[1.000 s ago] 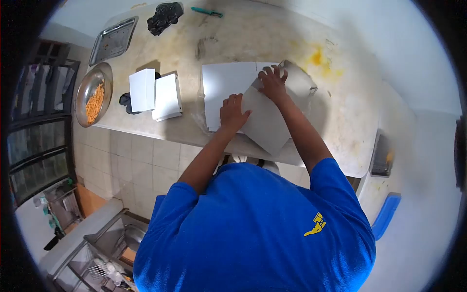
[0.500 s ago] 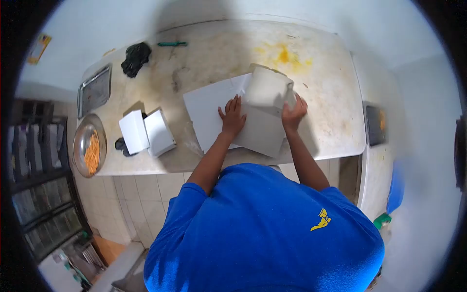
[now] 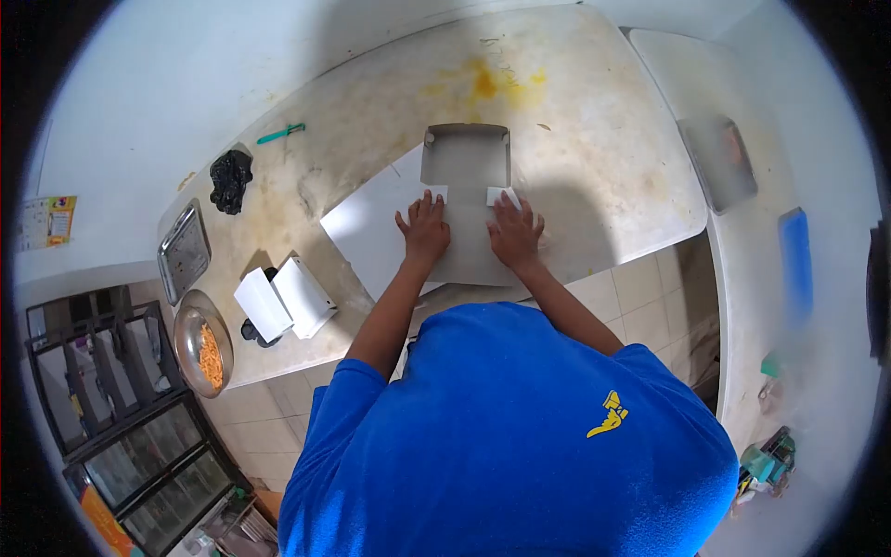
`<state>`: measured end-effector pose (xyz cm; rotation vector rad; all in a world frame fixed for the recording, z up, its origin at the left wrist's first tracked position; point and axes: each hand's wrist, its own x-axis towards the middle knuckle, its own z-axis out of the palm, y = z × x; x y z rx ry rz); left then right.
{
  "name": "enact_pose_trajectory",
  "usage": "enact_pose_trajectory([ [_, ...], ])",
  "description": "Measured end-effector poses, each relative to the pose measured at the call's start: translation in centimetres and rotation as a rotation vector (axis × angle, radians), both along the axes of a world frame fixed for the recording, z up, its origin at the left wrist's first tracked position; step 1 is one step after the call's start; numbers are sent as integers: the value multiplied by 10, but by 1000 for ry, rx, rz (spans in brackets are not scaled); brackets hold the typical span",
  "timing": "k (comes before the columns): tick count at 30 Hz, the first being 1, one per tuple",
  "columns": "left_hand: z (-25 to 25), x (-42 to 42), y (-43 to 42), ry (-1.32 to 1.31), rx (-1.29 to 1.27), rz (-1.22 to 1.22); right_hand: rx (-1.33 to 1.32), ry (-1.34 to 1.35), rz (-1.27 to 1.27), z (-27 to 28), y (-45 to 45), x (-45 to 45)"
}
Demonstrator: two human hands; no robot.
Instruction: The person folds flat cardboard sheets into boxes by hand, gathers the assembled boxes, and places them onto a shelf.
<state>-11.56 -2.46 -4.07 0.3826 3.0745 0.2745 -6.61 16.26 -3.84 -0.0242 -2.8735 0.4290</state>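
Note:
A partly folded cardboard box [image 3: 466,156] with a grey inside lies in front of me, its far walls upright and its near panel flat. My left hand [image 3: 427,230] rests on its left side, fingers stretched out at a small white flap [image 3: 439,193]. On the other side, my right hand [image 3: 515,232] lies with spread fingers against a matching white flap [image 3: 497,195]. Flat white cardboard [image 3: 364,227] sticks out from under the box to the left. Neither hand is wrapped round anything.
Left on the table are a small open white box [image 3: 306,295], a metal bowl [image 3: 192,351] of orange strips, a metal tray [image 3: 184,249], a black plastic bag [image 3: 230,181] and a green knife-like tool [image 3: 280,134]. A yellow stain [image 3: 484,79] marks the back.
My right hand has let go of the raised box part and moved left and down to a flap. The box's far walls now stand squared up. The view has turned.

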Motion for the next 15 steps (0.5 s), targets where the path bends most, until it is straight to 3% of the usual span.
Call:
enact_pose_trajectory([
  [4,27,-12,8,-76,-45,22,153,-44,20,2,-5,-5],
  [7,38,-32,20,-147,129,195,-187,-187,15,5,13,-26],
  [10,29,-46,14,-126,459,413,-511,-37,-108,6,24,-50],
  [15,16,-33,-13,-103,754,529,-570,-94,-267,8,39,-67],
])
